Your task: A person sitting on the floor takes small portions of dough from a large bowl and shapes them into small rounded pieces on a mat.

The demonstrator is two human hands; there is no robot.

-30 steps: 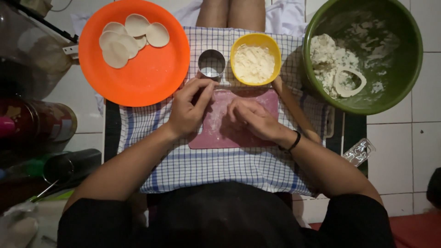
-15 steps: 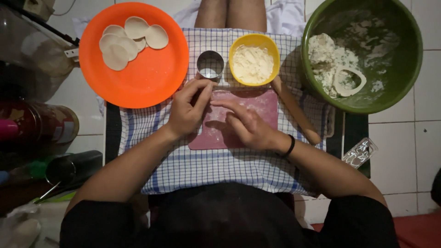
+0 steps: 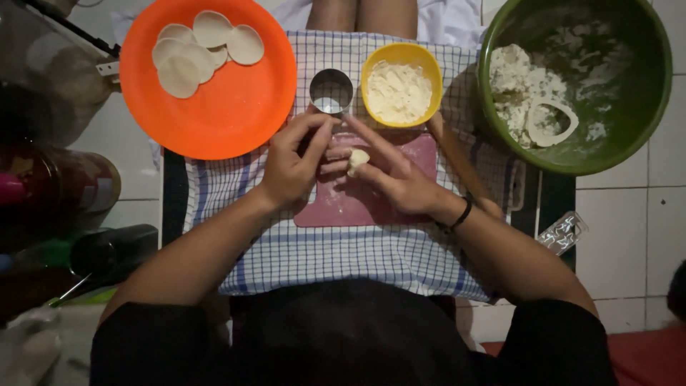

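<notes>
Both hands meet over a pink board (image 3: 336, 207) that lies on a blue-checked cloth (image 3: 343, 250) spread across the person's lap. The left hand (image 3: 289, 168) has its fingers curled, with thumb and forefinger drawn toward each other beside a small pale lump of dough (image 3: 356, 160). The right hand (image 3: 396, 175), with a dark band at the wrist, holds that lump in its fingertips, the fingers loosely bent around it. The dough sits between the two hands, just above the board's upper middle; whether it touches the board cannot be told. A wooden rolling pin (image 3: 457, 161) lies slanted on the cloth under the right forearm, mostly hidden.

Just beyond the fingers stands a round metal cutter (image 3: 331, 91), upright, open end up. Beside it, to the right, is a yellow bowl (image 3: 371, 71) filled with white flour. Farther right is a large green bowl (image 3: 643, 93) holding crumbly dough scraps and a ring of cut-out dough. To the left of the cutter an orange plate (image 3: 229, 114) rests partly on the cloth, with several flat dough rounds (image 3: 204, 46) overlapping at its far edge. At the top, bare knees (image 3: 364, 14) show beyond the cloth, and white floor tiles (image 3: 629, 214) lie to the right.
</notes>
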